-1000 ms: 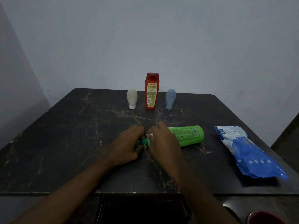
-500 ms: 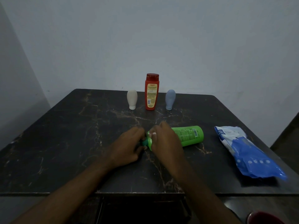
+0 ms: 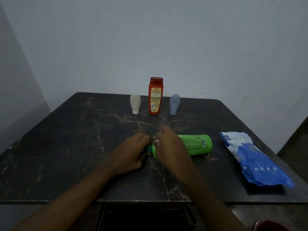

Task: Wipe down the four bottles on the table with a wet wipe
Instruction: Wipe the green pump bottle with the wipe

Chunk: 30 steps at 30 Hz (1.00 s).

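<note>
A green bottle (image 3: 197,144) lies on its side in the middle of the dark marble table (image 3: 66,147), cap pointing left. My left hand (image 3: 131,153) grips its cap end. My right hand (image 3: 168,147) lies over the bottle's neck and holds a small white wet wipe (image 3: 156,141) against it; most of the wipe is hidden. At the back stand a white bottle (image 3: 135,105), a tall red bottle (image 3: 155,95) and a grey-blue bottle (image 3: 174,103), all upright.
A blue and white pack of wet wipes (image 3: 253,157) lies at the right side of the table. A dark red object (image 3: 270,226) shows at the bottom right corner. The wall stands close behind the table.
My right hand has slid slightly to the right along the green bottle's neck. The left hand and the bottle stay about where they were.
</note>
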{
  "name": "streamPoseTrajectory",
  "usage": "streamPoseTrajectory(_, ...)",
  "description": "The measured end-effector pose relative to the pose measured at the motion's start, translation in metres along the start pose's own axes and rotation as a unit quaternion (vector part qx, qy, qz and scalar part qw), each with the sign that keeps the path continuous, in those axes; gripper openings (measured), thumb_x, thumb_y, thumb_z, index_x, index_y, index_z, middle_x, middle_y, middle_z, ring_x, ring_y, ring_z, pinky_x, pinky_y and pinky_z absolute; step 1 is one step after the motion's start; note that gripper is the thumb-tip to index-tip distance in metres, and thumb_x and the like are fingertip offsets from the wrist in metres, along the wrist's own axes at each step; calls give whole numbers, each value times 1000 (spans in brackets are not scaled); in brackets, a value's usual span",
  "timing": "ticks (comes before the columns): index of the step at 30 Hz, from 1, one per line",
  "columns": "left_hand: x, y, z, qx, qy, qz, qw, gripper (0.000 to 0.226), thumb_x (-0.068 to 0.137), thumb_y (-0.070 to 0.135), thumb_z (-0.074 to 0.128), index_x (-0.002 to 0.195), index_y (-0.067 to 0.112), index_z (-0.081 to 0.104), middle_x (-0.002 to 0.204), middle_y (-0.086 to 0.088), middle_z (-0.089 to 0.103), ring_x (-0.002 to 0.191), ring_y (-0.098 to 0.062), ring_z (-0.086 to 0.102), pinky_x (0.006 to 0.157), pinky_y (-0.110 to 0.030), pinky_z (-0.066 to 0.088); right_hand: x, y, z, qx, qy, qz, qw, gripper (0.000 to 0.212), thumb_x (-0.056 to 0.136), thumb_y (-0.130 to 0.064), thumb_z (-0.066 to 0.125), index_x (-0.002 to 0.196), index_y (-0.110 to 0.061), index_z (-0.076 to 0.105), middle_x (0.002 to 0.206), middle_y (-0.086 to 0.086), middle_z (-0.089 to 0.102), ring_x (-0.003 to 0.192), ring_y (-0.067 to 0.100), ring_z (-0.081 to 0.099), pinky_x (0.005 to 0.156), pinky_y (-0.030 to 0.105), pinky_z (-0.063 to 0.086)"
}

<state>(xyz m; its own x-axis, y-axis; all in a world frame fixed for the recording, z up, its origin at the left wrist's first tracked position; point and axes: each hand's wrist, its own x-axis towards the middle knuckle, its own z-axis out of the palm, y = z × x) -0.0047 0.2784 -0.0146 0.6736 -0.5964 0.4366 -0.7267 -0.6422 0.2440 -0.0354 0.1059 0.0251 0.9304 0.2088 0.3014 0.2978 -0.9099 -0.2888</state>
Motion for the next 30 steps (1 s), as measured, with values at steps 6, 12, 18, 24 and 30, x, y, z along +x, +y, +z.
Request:
streamPoseTrajectory(6, -1, -1, 0, 4, 6, 12, 1000, 23, 84, 21, 69, 102, 19, 54, 101, 5, 54, 87, -10, 50, 71, -37, 50, -36, 12, 12, 70, 93, 7, 993, 22, 97, -20, 47, 105, -19, 68, 106, -3, 50, 82, 10, 53, 73, 26, 48)
streamPoseTrajectory(12, 0, -3, 0, -8, 7, 6, 1000, 21, 85, 28, 65, 100, 19, 55, 99, 6, 56, 86, -12, 53, 71, -40, 50, -48, 77, -1, 119, 169, 181, 962, 17, 96, -18, 53, 102, -22, 68, 105, 0, 57, 83, 6, 55, 67, 21, 46)
streamPoseTrajectory(18, 0, -4, 1, -9, 5, 1, 1000, 22, 85, 29, 65, 101, 18, 56, 95, 7, 55, 84, -10, 52, 71, -41, 50, -49, 104, -5, 200, 216, 263, 919, 7, 91, -21, 60, 95, -26, 64, 98, -1, 61, 84, 5, 56, 64, 18, 39)
streamPoseTrajectory(24, 0, -3, 0, -6, 7, -1, 1000, 24, 83, 24, 71, 101, 17, 57, 95, 6, 56, 83, -11, 52, 70, -41, 50, -37, 35, 14, 133, 165, 119, 970, 13, 95, -16, 54, 93, -20, 66, 97, -7, 54, 85, 7, 52, 73, 22, 44)
streamPoseTrajectory(30, 1, -4, -1, -10, 8, 3, 1000, 23, 83, 23, 70, 102, 16, 58, 97, 6, 56, 85, -10, 52, 71, -39, 49, -35, 40, 14, 109, 154, 83, 978, 10, 93, -15, 56, 96, -22, 63, 101, -8, 52, 85, 6, 52, 75, 27, 51)
